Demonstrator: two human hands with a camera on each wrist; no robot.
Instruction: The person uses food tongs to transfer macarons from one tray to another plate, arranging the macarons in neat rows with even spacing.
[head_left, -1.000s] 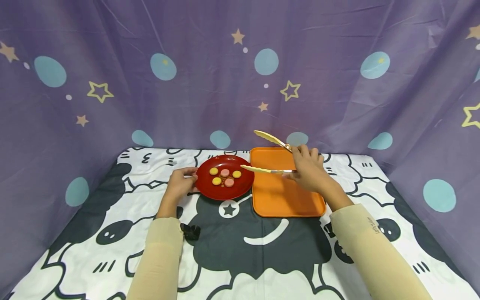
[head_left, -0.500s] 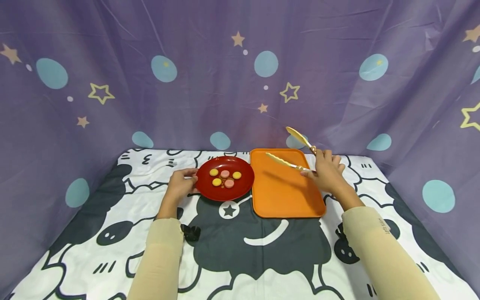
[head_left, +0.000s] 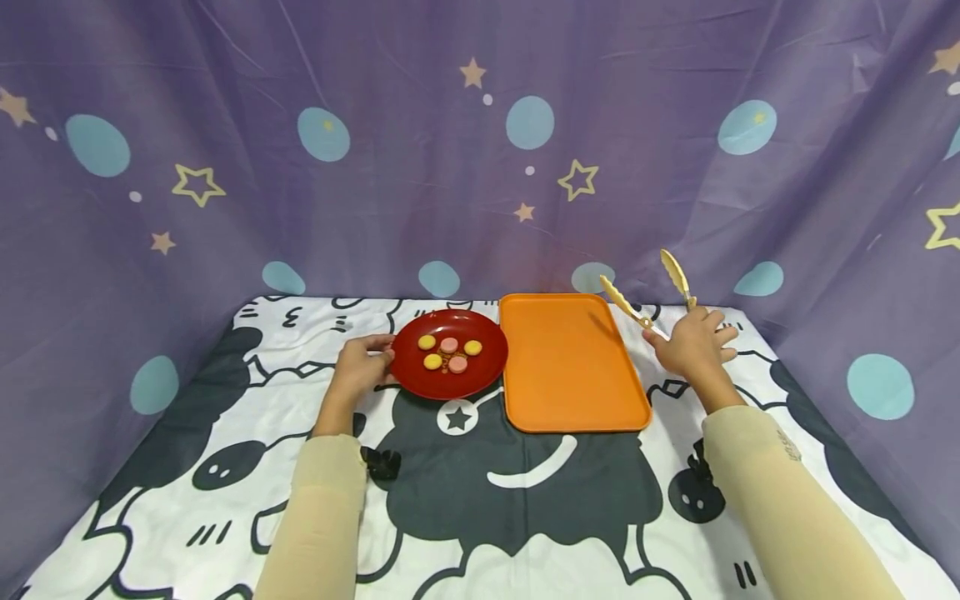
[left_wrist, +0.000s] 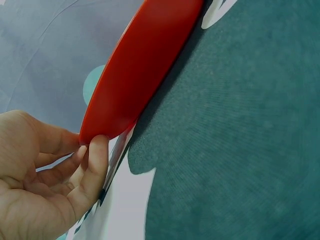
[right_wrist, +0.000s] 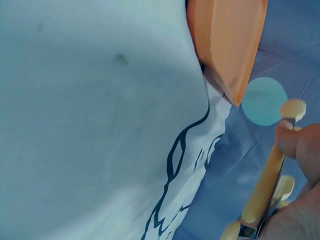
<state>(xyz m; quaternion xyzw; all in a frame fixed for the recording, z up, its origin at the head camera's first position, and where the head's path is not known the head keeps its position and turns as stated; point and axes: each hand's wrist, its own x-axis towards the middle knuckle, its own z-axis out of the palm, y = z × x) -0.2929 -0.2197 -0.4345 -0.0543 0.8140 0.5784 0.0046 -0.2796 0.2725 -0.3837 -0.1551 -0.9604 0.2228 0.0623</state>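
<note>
At its left rim, a red plate (head_left: 416,379) is pinched between the thumb and fingers of my left hand (head_left: 358,368). Yellow and pink round sweets, like small macarons (head_left: 449,345), lie in the plate's middle with some brown crumbs. In the left wrist view the plate (left_wrist: 142,65) shows its side, with the fingertips at its edge. My right hand (head_left: 693,343) holds yellow-tipped tongs (head_left: 675,271), their arms spread apart with nothing between them. They are raised off to the right of the orange tray. The right wrist view shows the thumb on a yellow tong handle (right_wrist: 265,185).
An orange rectangular tray (head_left: 570,375) lies just right of the plate, its left edge close to the plate's rim. A cloth (head_left: 525,517) with black and white cartoon figures covers the table. Behind it hangs a purple curtain (head_left: 405,167) with stars.
My right hand has moved right with the tongs, from over the plate and tray to beyond the tray's right edge. The left hand and plate have stayed in place.
</note>
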